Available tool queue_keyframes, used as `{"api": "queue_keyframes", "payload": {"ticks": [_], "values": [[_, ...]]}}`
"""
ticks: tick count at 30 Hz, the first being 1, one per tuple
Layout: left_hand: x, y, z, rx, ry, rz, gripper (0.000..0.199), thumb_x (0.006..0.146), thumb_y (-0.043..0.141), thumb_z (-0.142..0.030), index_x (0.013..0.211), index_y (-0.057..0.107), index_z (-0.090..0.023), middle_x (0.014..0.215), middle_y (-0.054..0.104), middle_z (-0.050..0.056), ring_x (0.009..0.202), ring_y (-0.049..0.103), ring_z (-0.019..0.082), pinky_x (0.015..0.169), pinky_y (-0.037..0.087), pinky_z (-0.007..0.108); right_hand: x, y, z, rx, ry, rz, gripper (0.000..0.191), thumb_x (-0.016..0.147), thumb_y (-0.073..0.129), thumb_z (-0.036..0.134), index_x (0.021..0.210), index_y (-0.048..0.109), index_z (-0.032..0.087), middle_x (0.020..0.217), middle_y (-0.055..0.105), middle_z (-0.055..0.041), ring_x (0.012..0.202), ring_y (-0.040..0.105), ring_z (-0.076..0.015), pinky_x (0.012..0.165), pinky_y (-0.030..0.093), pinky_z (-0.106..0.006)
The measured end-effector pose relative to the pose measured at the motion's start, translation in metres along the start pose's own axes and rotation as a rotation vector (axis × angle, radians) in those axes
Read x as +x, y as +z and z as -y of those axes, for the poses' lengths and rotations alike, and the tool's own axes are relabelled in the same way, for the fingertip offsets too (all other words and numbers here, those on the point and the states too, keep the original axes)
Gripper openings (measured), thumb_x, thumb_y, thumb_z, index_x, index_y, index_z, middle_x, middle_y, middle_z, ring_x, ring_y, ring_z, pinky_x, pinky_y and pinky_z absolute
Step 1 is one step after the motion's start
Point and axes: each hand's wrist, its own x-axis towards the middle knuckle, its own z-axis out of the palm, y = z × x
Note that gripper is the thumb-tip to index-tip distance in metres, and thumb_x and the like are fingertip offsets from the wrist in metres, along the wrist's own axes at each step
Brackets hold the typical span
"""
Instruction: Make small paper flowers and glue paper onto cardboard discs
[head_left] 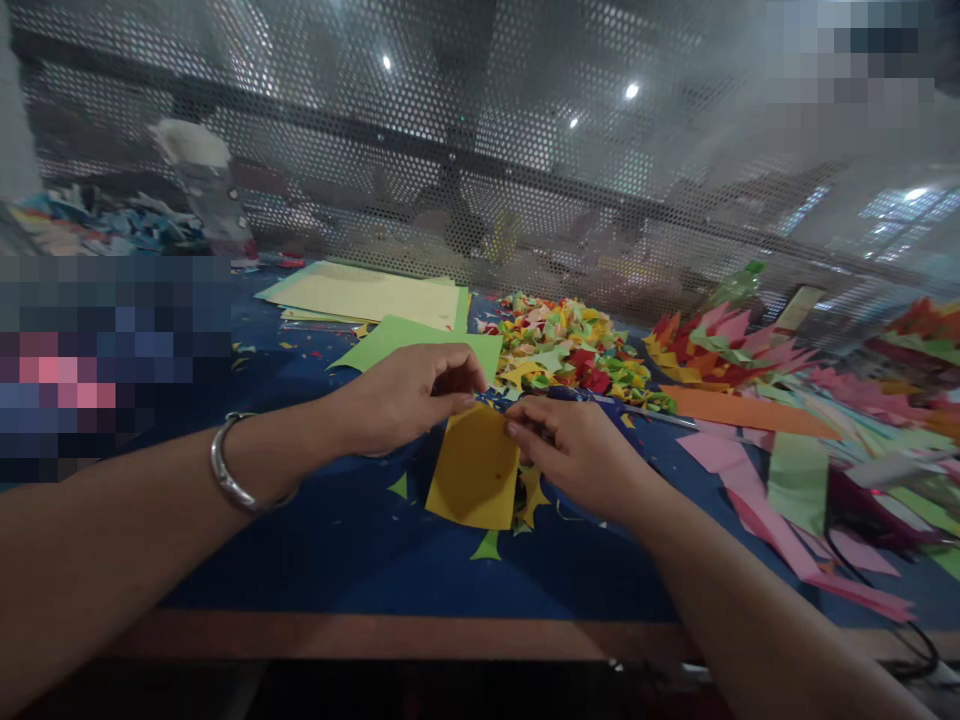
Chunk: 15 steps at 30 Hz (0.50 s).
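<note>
A yellow sheet of paper (pixel 475 475) hangs over the blue tabletop between my hands. My left hand (pixel 412 395) is at its upper left corner, thumb and fingers curled in close to the edge. At the upper right corner, my right hand (pixel 574 445) pinches the paper between thumb and fingers. Below and beside the sheet lie cut scraps, among them a green one (pixel 487 546) and a yellow one (pixel 534 495). Behind my left hand rests a green sheet (pixel 397 340), partly covered by that hand.
A heap of small coloured paper pieces (pixel 577 345) lies beyond my hands. Stacked pale sheets (pixel 367 290) are at the back. On the right are pointed paper cutouts (pixel 727 345), an orange strip (pixel 750 412) and pink strips (pixel 757 510). A perforated metal screen (pixel 450 130) stands behind.
</note>
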Motion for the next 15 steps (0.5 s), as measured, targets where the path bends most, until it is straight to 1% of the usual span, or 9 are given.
{"api": "queue_keyframes", "payload": {"ticks": [3,5,7,9,12,15], "values": [[0.0005,-0.0015,-0.0013,-0.001,0.007,-0.155,0.012,0.086,0.057,-0.028,0.093,0.06,-0.019,0.088,0.067,0.002,0.08,0.062,0.015,0.074,0.048,0.028,0.0004,-0.0002,0.001,0.002,0.021,0.009,0.02,0.093,0.048,0.017,0.086,0.066,0.017,0.07,0.066,-0.0005,0.061,0.058,-0.0134,0.059,0.034,-0.024],[0.0005,-0.003,-0.004,-0.012,-0.005,-0.198,0.012,0.086,0.056,-0.026,0.094,0.059,-0.019,0.091,0.067,0.003,0.079,0.061,0.015,0.073,0.048,0.027,0.0005,0.0001,0.0012,-0.021,0.052,0.015,0.018,0.091,0.05,0.018,0.085,0.067,0.017,0.066,0.065,0.0003,0.057,0.056,-0.0129,0.056,0.032,-0.024],[0.0008,-0.0034,-0.0053,-0.034,-0.025,-0.18,0.013,0.084,0.055,-0.025,0.096,0.058,-0.019,0.094,0.066,0.004,0.077,0.06,0.014,0.071,0.049,0.027,0.0003,0.0004,0.0012,-0.055,0.086,-0.017,0.015,0.09,0.055,0.021,0.095,0.068,0.017,0.064,0.065,0.0015,0.054,0.055,-0.013,0.054,0.031,-0.024],[0.0016,-0.0024,-0.0043,-0.066,-0.042,-0.14,0.017,0.081,0.055,-0.022,0.098,0.057,-0.019,0.094,0.065,0.004,0.073,0.059,0.013,0.068,0.048,0.027,-0.0004,0.0007,0.0016,-0.094,0.089,-0.093,0.023,0.088,0.06,0.024,0.109,0.066,0.018,0.066,0.065,0.0026,0.056,0.056,-0.0136,0.054,0.032,-0.024],[0.0031,0.0,-0.0012,-0.133,-0.059,-0.08,0.023,0.079,0.057,-0.021,0.102,0.057,-0.019,0.088,0.063,0.002,0.071,0.057,0.013,0.066,0.047,0.027,-0.0023,0.0018,0.0034,-0.136,0.018,-0.182,0.035,0.087,0.062,0.024,0.122,0.061,0.02,0.071,0.065,0.0031,0.058,0.058,-0.0133,0.057,0.036,-0.024],[0.0033,0.0015,-0.0022,-0.236,-0.105,-0.037,0.026,0.079,0.057,-0.021,0.105,0.057,-0.019,0.088,0.063,0.002,0.079,0.06,0.015,0.072,0.048,0.028,-0.0043,0.0044,0.0049,-0.166,-0.08,-0.208,0.038,0.089,0.059,0.021,0.127,0.059,0.02,0.081,0.068,0.0004,0.063,0.061,-0.0141,0.06,0.039,-0.024]]}}
